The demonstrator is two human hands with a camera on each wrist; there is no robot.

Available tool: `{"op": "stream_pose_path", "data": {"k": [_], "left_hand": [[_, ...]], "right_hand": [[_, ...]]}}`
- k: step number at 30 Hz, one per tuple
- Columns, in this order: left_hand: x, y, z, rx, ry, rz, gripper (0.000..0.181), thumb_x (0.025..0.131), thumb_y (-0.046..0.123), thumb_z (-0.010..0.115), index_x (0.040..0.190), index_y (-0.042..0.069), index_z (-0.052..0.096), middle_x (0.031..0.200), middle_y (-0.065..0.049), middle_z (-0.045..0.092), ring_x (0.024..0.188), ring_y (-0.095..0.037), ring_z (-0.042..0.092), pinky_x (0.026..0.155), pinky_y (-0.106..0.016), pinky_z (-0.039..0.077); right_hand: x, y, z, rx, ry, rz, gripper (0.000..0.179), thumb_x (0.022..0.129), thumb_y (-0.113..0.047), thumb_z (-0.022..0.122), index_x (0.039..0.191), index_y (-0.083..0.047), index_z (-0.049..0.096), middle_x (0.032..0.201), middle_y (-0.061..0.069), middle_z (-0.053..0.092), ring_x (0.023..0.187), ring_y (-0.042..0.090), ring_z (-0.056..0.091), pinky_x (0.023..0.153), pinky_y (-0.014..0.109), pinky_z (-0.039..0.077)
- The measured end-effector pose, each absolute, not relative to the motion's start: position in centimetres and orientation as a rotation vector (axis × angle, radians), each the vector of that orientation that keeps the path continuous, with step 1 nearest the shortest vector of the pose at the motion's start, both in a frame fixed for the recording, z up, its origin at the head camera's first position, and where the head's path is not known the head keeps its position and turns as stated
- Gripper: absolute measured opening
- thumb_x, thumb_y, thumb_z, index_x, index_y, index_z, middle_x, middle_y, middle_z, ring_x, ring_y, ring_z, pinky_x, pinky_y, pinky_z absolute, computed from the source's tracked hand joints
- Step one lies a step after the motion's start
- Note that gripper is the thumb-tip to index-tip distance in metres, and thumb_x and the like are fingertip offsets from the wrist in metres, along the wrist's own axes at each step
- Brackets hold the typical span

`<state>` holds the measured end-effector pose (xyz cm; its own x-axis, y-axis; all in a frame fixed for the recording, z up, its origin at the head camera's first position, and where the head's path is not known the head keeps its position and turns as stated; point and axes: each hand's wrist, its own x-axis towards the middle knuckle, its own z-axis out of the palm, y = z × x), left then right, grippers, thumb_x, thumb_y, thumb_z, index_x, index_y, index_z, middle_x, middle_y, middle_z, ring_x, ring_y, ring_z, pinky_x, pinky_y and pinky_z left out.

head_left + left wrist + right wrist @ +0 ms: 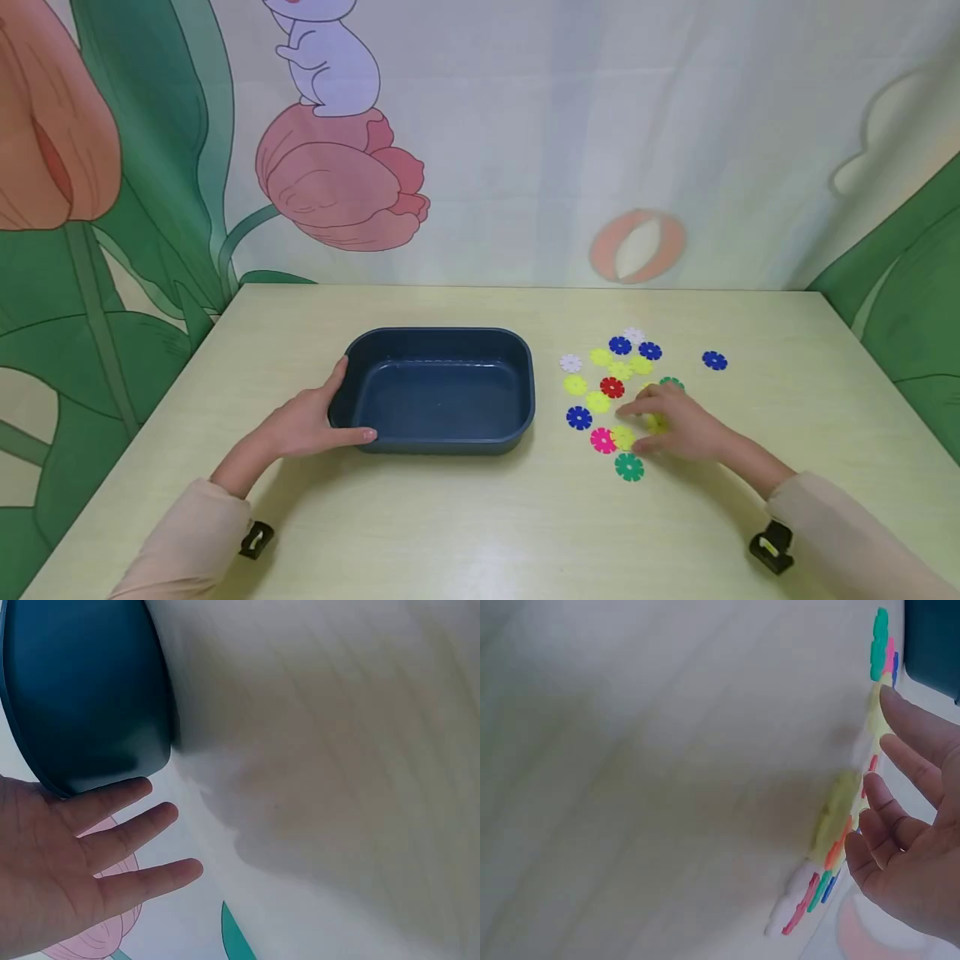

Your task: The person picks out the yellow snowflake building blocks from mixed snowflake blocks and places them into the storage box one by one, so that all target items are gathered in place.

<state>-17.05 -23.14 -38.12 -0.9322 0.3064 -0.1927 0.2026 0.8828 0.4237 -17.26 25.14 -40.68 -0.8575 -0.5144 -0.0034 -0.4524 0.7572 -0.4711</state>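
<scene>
A dark blue rectangular basin [442, 446] stands on the table, and no pieces show inside it. My left hand [307, 421] rests against its left end, thumb along the front wall; in the left wrist view the other fingers [154, 885] are straight and spread by the wall. Right of the basin lie several snowflake discs, notched flat plastic pieces: yellow [575, 385], blue [579, 417], red [612, 387], pink [603, 441], green [629, 467] and white [571, 363]. My right hand [682, 425] is low over their right side, fingers loosely bent and apart, covering some discs.
The pale wooden table [450, 533] ends at a printed curtain [510, 167] close behind it. One blue disc [715, 361] lies apart on the right. A black strap piece [257, 540] shows at the left sleeve, another [772, 547] at the right.
</scene>
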Motion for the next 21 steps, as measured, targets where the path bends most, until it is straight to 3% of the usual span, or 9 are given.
{"op": "stream_pose_path", "data": {"k": [8, 13, 21], "left_hand": [[-16.82, -22.90, -38.04, 0.363, 2.753, 0.725, 0.116, 0.073, 0.058, 0.065, 0.144, 0.001, -0.006, 0.132, -0.037, 0.034, 0.113, -0.044, 0.047, 0.085, -0.050, 0.043], [-16.53, -22.61, -37.90, 0.347, 2.730, 0.781, 0.115, 0.074, 0.054, 0.067, 0.144, 0.001, -0.007, 0.133, -0.038, 0.031, 0.116, -0.045, 0.043, 0.088, -0.051, 0.041], [-16.53, -22.97, -38.03, 0.331, 2.730, 0.776, 0.115, 0.074, 0.056, 0.066, 0.145, 0.004, -0.009, 0.134, -0.038, 0.030, 0.117, -0.045, 0.042, 0.088, -0.051, 0.040]], "right_hand": [[-17.61, 24.69, -40.97, -0.731, 2.808, -0.704, 0.027, 0.069, -0.014, 0.079, 0.092, -0.014, 0.066, 0.091, -0.004, 0.058, 0.089, 0.020, 0.046, 0.075, 0.036, 0.039], [-17.58, 24.24, -40.56, -0.663, 2.727, -0.796, 0.020, 0.073, -0.007, 0.075, 0.084, -0.012, 0.060, 0.077, -0.004, 0.053, 0.075, 0.016, 0.047, 0.067, 0.028, 0.043], [-17.68, 24.15, -40.18, -0.634, 2.640, -1.049, 0.009, 0.082, -0.001, 0.064, 0.084, -0.010, 0.063, 0.076, -0.002, 0.058, 0.070, 0.016, 0.051, 0.062, 0.024, 0.045]]}}
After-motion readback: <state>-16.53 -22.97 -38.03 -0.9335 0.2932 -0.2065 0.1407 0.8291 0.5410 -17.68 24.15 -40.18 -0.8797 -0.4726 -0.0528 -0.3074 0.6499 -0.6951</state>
